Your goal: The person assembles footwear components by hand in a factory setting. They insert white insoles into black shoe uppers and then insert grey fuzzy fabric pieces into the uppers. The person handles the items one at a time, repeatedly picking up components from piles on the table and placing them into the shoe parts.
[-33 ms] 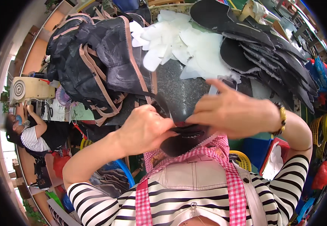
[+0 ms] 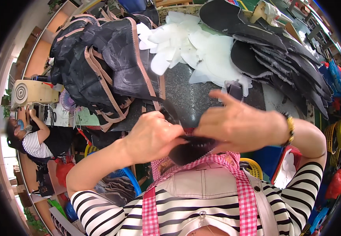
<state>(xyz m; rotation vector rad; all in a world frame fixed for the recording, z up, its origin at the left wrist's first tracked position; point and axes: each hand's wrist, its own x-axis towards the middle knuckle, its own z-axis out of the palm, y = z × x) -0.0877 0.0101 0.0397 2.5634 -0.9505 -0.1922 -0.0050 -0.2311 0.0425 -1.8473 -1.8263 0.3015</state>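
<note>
A black shoe upper (image 2: 186, 154) with a zigzag-cut edge is held up close to my body, above the pink checked apron. My left hand (image 2: 153, 135) pinches its left side, thumb against the dark material. At its right side is my right hand (image 2: 237, 124), slightly blurred, with one finger pointing up and the others curled at the upper; its thumb is hidden. A dark strip of the piece (image 2: 169, 110) rises past my left fingers. Beyond, a heap of black uppers with tan edging (image 2: 119, 67) lies to the left.
Thin white cut pieces (image 2: 210, 55) are spread at the back of the dark work surface (image 2: 182, 86). Dark, frayed-edge pieces (image 2: 272, 59) are stacked at the right. A blue-rimmed basket (image 2: 131, 179) stands below left. Another person (image 2: 40, 135) sits at a machine on the left.
My right hand has shifted slightly left and down over the shoe upper. The upper has tilted a little. My left hand keeps its grip in nearly the same place.
</note>
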